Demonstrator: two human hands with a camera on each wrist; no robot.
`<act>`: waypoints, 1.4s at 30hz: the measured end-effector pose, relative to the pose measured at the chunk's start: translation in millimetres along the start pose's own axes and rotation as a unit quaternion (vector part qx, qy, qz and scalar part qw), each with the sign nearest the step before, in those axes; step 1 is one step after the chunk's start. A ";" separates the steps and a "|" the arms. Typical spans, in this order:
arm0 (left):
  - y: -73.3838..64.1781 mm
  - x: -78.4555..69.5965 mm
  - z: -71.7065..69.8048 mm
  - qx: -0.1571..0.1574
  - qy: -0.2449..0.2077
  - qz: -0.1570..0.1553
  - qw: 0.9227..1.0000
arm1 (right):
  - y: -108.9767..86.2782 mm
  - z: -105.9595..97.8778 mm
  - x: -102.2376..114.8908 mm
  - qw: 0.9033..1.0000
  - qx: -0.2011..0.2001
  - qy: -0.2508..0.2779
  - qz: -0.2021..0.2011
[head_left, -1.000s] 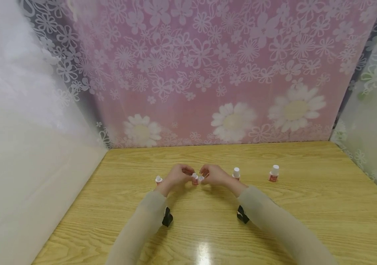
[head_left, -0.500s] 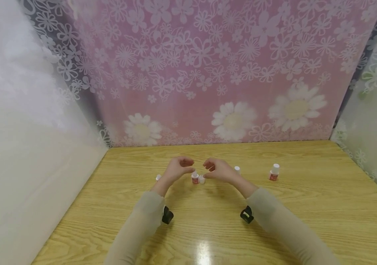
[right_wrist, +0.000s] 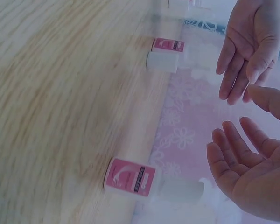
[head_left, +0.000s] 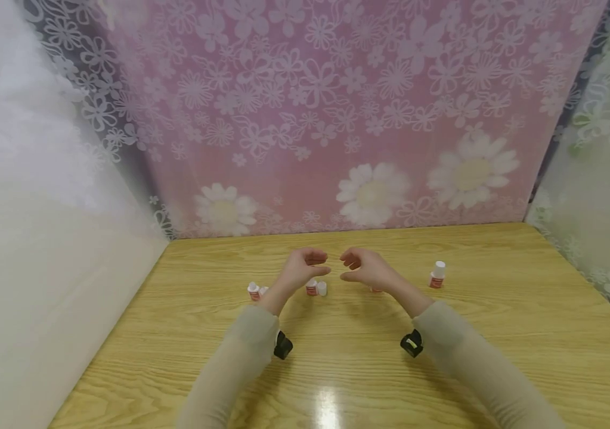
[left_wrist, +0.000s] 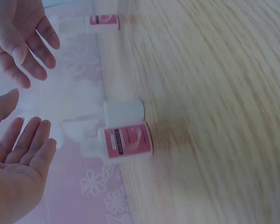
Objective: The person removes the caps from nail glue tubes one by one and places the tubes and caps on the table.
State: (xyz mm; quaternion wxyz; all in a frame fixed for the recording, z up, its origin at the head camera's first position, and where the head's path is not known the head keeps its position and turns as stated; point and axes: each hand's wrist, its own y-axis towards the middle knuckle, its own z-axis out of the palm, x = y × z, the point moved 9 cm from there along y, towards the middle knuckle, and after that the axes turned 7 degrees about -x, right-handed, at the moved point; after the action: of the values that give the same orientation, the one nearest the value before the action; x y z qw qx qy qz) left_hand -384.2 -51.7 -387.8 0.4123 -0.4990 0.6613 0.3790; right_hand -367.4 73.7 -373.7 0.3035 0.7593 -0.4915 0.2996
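Note:
A small white bottle (head_left: pixel 312 290) with a pink label stands uncapped on the wooden table, its white cap (head_left: pixel 322 289) right beside it. My left hand (head_left: pixel 303 269) hovers above this bottle, fingers loosely bent and holding nothing. Level with it, my right hand (head_left: pixel 369 269) is held in the air, also without anything in its grasp. Partly hidden below the right hand is a capped bottle (right_wrist: pixel 133 177), upright in the right wrist view. In the left wrist view, the uncapped bottle (left_wrist: pixel 128 142) and its cap (left_wrist: pixel 125 112) are apart from both hands.
Left of my left forearm stands another uncapped bottle (head_left: pixel 253 292), with a cap (head_left: pixel 264 291) beside it. A capped bottle (head_left: pixel 436 276) stands at the right. A pink floral curtain (head_left: pixel 294 119) closes the table's back; pale sheets (head_left: pixel 42 226) hang at the sides.
My right hand has let go of the cap, which now rests beside the middle bottle. Both hands have lifted off and shifted right; the right one now covers much of the capped bottle.

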 end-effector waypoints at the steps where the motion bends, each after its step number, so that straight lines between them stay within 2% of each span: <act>1: 1.1 -0.7 3.8 0.004 0.000 -0.001 1.000 | -1.1 -2.6 -1.3 1.000 -0.004 -0.003 0.003; 4: -1.1 -12.1 13.8 0.017 -0.009 0.005 1.000 | -4.6 -9.5 -3.2 1.000 -0.007 -0.008 0.005; 9: 2.3 -19.5 32.3 0.034 -0.008 0.019 0.999 | -9.5 -20.1 -8.4 1.000 -0.014 -0.011 0.008; 11: 8.7 -14.4 41.2 0.037 -0.009 0.027 0.999 | -10.7 -23.9 -11.4 1.000 -0.016 -0.013 0.010; 19: 12.3 -20.9 66.3 0.048 0.001 0.034 0.998 | -18.7 -41.4 -24.8 0.999 -0.027 -0.018 0.022; 24: 14.3 -19.3 81.2 0.061 0.007 0.038 0.997 | -26.9 -51.7 -37.8 0.998 -0.038 -0.029 0.030; 34: 18.4 -7.5 92.4 0.042 0.021 0.014 0.999 | -36.5 -60.6 -49.5 0.997 -0.052 -0.041 0.045; 42: 19.1 0.8 103.3 0.030 0.030 -0.010 0.999 | -36.1 -58.5 -60.6 0.997 -0.055 -0.037 0.045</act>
State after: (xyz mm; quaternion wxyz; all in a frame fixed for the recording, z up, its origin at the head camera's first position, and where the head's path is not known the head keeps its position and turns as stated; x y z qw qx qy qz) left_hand -385.6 46.4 -425.3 0.4112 -0.5043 0.6791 0.3397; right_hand -363.5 164.1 -388.2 0.3129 0.7291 -0.5518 0.2571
